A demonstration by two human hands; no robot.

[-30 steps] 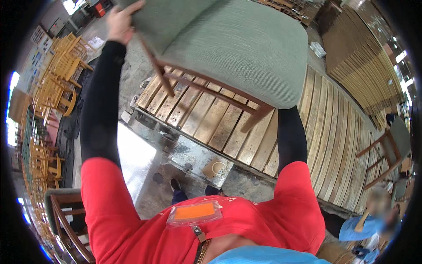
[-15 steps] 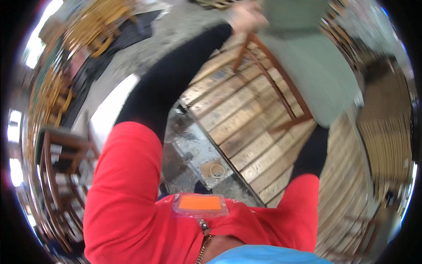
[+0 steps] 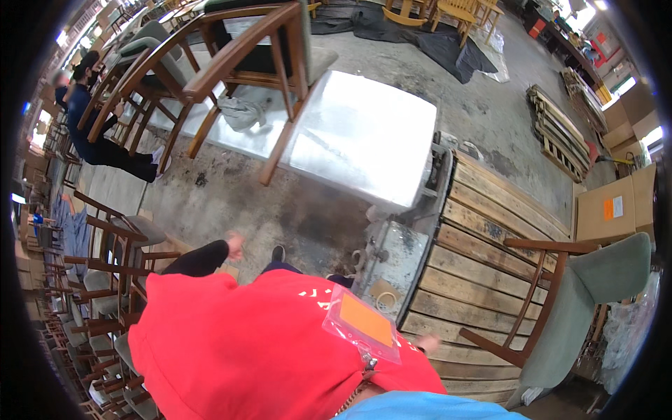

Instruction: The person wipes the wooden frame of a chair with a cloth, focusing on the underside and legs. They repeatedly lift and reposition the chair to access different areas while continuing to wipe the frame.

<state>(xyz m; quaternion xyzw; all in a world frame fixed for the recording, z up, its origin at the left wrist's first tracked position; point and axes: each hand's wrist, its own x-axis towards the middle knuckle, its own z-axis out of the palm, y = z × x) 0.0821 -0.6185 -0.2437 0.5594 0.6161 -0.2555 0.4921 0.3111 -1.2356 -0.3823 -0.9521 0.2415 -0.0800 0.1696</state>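
Observation:
My left hand (image 3: 235, 246) hangs over the concrete floor, empty, its fingers loosely apart. Low by my right side, my right hand (image 3: 428, 343) is partly hidden by the red sleeve; its visible fingers are extended and hold nothing. To its right, apart from it, a wooden armchair (image 3: 577, 318) with grey-green seat and back rests on the slatted wooden platform (image 3: 448, 276). Ahead, another wooden armchair (image 3: 241, 59) stands on a bench with a shiny silvery top (image 3: 364, 136). A crumpled grey cloth (image 3: 241, 113) lies beneath that chair.
Many wooden chairs (image 3: 122, 231) crowd the left side. A person in dark clothes (image 3: 91, 143) stands at the far left. A tape roll (image 3: 386, 301) lies by the platform's edge. Pallets (image 3: 560, 133) and a cardboard box (image 3: 616, 210) are at the right.
My view has swung to the left. Both arms were stretched around the green-padded armchair; now they are lowered and apart from it, and the chair sits at the right on the platform.

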